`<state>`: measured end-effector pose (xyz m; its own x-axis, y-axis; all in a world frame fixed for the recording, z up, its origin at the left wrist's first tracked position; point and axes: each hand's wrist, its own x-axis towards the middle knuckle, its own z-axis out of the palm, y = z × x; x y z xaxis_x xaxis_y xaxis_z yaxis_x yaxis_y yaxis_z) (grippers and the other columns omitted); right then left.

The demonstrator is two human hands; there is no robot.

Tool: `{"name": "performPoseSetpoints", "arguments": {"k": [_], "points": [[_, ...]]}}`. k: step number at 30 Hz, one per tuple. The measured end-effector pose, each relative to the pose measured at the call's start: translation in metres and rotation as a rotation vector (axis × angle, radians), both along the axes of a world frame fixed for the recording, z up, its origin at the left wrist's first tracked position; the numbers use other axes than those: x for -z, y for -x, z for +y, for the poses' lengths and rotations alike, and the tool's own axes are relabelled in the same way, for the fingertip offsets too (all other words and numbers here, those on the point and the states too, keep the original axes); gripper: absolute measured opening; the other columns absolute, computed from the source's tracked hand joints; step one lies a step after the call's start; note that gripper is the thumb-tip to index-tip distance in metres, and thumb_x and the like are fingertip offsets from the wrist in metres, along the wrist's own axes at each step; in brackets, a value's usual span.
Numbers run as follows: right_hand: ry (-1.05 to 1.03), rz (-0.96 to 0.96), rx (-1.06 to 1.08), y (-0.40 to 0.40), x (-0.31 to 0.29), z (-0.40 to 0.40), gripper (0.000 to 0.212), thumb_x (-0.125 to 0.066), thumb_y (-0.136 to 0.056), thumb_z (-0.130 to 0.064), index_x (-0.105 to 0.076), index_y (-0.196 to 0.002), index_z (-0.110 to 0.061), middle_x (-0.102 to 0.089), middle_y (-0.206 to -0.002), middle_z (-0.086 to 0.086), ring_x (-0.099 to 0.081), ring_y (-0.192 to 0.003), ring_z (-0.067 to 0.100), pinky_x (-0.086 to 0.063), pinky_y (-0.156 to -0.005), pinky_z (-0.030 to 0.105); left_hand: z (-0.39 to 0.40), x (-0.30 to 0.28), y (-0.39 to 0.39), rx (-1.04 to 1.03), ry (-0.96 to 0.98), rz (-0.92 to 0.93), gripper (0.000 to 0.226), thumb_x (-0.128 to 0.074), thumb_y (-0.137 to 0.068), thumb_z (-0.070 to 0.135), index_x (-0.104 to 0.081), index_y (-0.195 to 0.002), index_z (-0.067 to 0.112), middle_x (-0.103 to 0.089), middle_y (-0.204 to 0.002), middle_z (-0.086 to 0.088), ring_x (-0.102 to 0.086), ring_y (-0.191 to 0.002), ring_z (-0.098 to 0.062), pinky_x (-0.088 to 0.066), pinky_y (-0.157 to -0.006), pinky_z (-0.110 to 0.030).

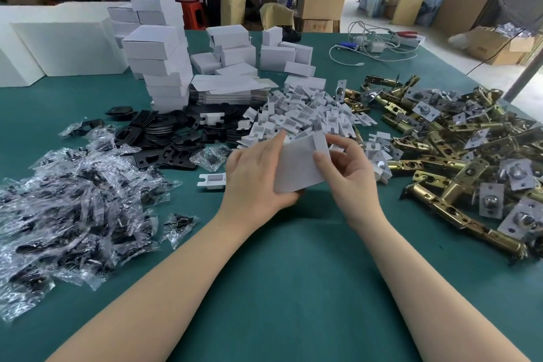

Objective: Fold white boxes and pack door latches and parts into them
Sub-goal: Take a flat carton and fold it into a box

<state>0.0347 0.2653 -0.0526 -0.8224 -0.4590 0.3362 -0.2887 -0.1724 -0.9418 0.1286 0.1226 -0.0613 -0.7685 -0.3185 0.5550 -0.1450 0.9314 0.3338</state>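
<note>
While both hands held it just above the green table [293,273], the white box [302,164] sat gripped in the left hand [255,173], the right hand [343,167] pinching its far flap, seemingly half-folded. Creasing squarely along the scores, with the latches [440,138] waiting at right, would serve best.

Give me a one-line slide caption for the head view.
Both hands, left hand and right hand, fold a white box above a green table heaped with door latches.
</note>
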Motion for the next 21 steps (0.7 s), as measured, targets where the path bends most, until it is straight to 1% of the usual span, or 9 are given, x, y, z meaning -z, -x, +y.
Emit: {"name": "performPoseSetpoints", "arguments": {"k": [2,5,9,14,17,18,19,20,21], "points": [[0.025,-0.015,0.028,-0.0047,0.0015,-0.0036,0.022,-0.064,-0.095,-0.023,-0.064,-0.110,-0.039,-0.073,-0.093,-0.003,-0.063,-0.085,0.006,-0.051,-0.077,0.025,0.0009,-0.0009,0.0019,-0.004,-0.026,0.035,0.091,-0.086,-0.056,0.041,-0.050,-0.135,0.012,-0.059,-0.130,-0.004,-0.053,-0.121,-0.025,-0.031,-0.101,-0.041],[0.083,-0.087,0.052,-0.0067,-0.0005,-0.0056,0.020,-0.060,-0.097,-0.025,-0.067,-0.111,-0.038,-0.074,-0.106,-0.014,-0.066,-0.104,0.003,-0.055,-0.093,0.030,0.0006,-0.0021,0.0029,-0.014,-0.016,0.101,0.084,-0.088,-0.054,0.038,-0.056,-0.126,0.009,-0.063,-0.122,-0.005,-0.059,-0.112,-0.027,-0.041,-0.094,-0.041],[0.111,-0.153,0.056,-0.0050,-0.0033,-0.0050,0.019,-0.062,-0.094,-0.030,-0.070,-0.111,-0.033,-0.073,-0.111,-0.014,-0.065,-0.110,0.008,-0.056,-0.093,0.041,-0.0018,-0.0013,0.0028,-0.006,0.008,0.131,0.084,-0.088,-0.051,0.037,-0.057,-0.124,0.011,-0.065,-0.119,-0.004,-0.061,-0.105,-0.027,-0.042,-0.090,-0.040],[0.052,-0.065,0.103,-0.0073,-0.0044,-0.0032,0.021,-0.062,-0.096,-0.025,-0.068,-0.112,-0.036,-0.074,-0.102,-0.017,-0.065,-0.101,0.004,-0.053,-0.097,0.047,-0.0008,-0.0017,0.0018,-0.007,0.049,0.140,0.086,-0.091,-0.049,0.033,-0.058,-0.124,0.009,-0.065,-0.118,-0.006,-0.062,-0.104,-0.029,-0.044,-0.088,-0.042],[0.025,-0.040,0.113,-0.0072,-0.0025,-0.0026,0.022,-0.063,-0.096,-0.026,-0.068,-0.114,-0.037,-0.074,-0.102,0.001,-0.060,-0.092,0.008,-0.050,-0.095,0.050,-0.0011,-0.0024,0.0002,-0.008,0.062,0.104,0.086,-0.090,-0.051,0.033,-0.057,-0.127,0.009,-0.064,-0.122,-0.005,-0.061,-0.108,-0.029,-0.044,-0.091,-0.043],[0.013,-0.030,0.113,-0.0068,-0.0025,-0.0024,0.023,-0.063,-0.096,-0.026,-0.068,-0.115,-0.037,-0.074,-0.102,0.002,-0.057,-0.089,0.007,-0.051,-0.093,0.047,-0.0014,-0.0029,0.0003,-0.009,0.066,0.094,0.087,-0.090,-0.052,0.033,-0.058,-0.128,0.009,-0.064,-0.124,-0.005,-0.061,-0.110,-0.030,-0.044,-0.092,-0.044],[0.005,-0.020,0.106,-0.0066,-0.0027,-0.0020,0.023,-0.062,-0.096,-0.025,-0.067,-0.115,-0.037,-0.074,-0.103,-0.005,-0.056,-0.090,0.004,-0.052,-0.093,0.045,-0.0018,-0.0035,0.0003,-0.011,0.073,0.088,0.086,-0.090,-0.052,0.033,-0.058,-0.128,0.009,-0.064,-0.124,-0.006,-0.061,-0.110,-0.030,-0.044,-0.092,-0.045],[-0.002,-0.002,0.090,-0.0066,-0.0029,-0.0017,0.024,-0.061,-0.097,-0.024,-0.066,-0.115,-0.038,-0.073,-0.107,-0.015,-0.058,-0.095,-0.002,-0.051,-0.094,0.038,-0.0022,-0.0040,0.0001,-0.015,0.083,0.086,0.086,-0.090,-0.052,0.033,-0.059,-0.128,0.009,-0.064,-0.124,-0.007,-0.061,-0.111,-0.031,-0.046,-0.092,-0.046],[-0.012,0.026,0.068,-0.0074,-0.0031,-0.0015,0.024,-0.059,-0.098,-0.024,-0.065,-0.116,-0.040,-0.069,-0.109,-0.026,-0.059,-0.103,-0.008,-0.050,-0.095,0.025,-0.0026,-0.0043,-0.0001,-0.019,0.091,0.089,0.086,-0.090,-0.052,0.033,-0.059,-0.127,0.008,-0.064,-0.124,-0.008,-0.062,-0.110,-0.031,-0.047,-0.091,-0.047]]}}
